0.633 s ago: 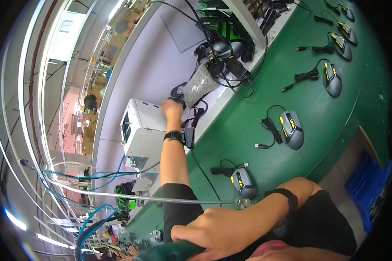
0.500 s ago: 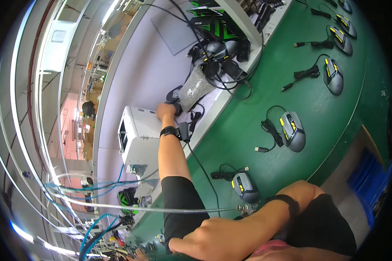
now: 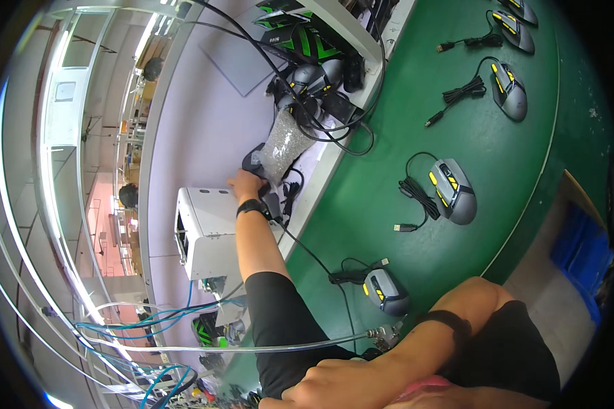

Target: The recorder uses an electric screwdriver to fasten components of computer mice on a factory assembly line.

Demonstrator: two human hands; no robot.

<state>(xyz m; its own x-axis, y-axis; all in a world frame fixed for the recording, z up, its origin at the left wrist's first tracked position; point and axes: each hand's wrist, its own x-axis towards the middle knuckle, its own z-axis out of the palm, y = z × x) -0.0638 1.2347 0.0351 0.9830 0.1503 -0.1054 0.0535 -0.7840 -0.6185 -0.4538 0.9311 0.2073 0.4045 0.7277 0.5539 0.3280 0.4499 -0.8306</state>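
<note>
My left hand (image 3: pixel 246 183) reaches onto the white shelf, its fingers curled at a dark object beside a clear bubble-wrap bag (image 3: pixel 284 146). What it grips is mostly hidden, and a dark mouse-like shape (image 3: pixel 254 160) lies just past it. My right hand (image 3: pixel 334 383) is bent closed low in the view, against my left sleeve; its fingertips are hidden. Nearest to the right forearm is a grey mouse (image 3: pixel 386 292) with yellow side buttons. Another such mouse (image 3: pixel 453 192) lies farther off with its black cable bundled.
More mice (image 3: pixel 509 92) line the green table (image 3: pixel 361 204) toward the far right. A white box-shaped machine (image 3: pixel 211 228) stands left of my left forearm. Loose mice (image 3: pixel 314 78), black cables and black-green boxes (image 3: pixel 303 41) crowd the shelf. A pale hose (image 3: pixel 239 349) crosses my left sleeve.
The whole scene has shifted somewhat left in the view as the head turned. My left hand stays at the dark things beside the bubble wrap; my right hand sits slightly lower.
</note>
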